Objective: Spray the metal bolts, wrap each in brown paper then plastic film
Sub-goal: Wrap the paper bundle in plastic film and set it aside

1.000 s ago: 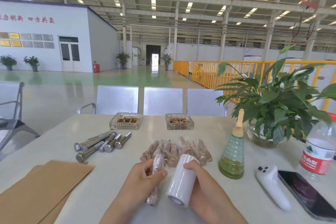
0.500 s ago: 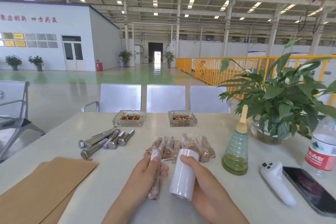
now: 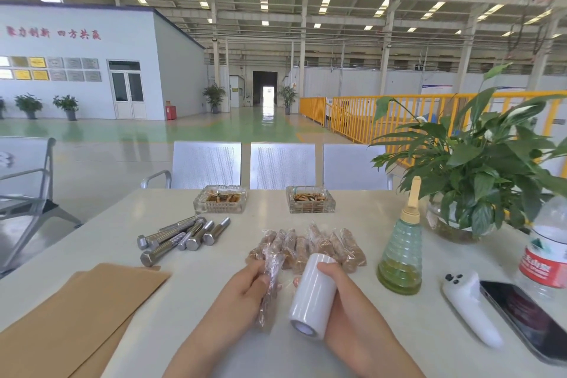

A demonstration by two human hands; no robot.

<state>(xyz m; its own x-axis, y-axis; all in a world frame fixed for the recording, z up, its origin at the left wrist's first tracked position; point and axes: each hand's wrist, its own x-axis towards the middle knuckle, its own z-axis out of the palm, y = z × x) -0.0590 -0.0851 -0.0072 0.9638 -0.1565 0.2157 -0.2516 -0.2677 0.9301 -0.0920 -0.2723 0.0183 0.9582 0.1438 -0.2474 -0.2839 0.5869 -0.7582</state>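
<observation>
My left hand (image 3: 242, 294) grips a bolt wrapped in brown paper and film (image 3: 271, 285), held nearly upright just above the white table (image 3: 383, 331). My right hand (image 3: 340, 301) holds the white roll of plastic film (image 3: 313, 294) right beside it. Behind them lies a row of several wrapped bolts (image 3: 319, 244). Several bare metal bolts (image 3: 181, 236) lie in a heap to the left. Sheets of brown paper (image 3: 70, 316) cover the near left corner. The green spray bottle (image 3: 400, 255) stands at the right.
Two glass ashtrays (image 3: 221, 199) (image 3: 310, 199) sit at the table's far side. A potted plant (image 3: 478, 169), a water bottle (image 3: 546, 252), a white controller (image 3: 469, 304) and a phone (image 3: 527, 316) crowd the right. Metal chairs (image 3: 282, 166) stand behind the table.
My left hand has tilted the wrapped bolt more upright and closer to the roll. The roll and my right hand have barely shifted.
</observation>
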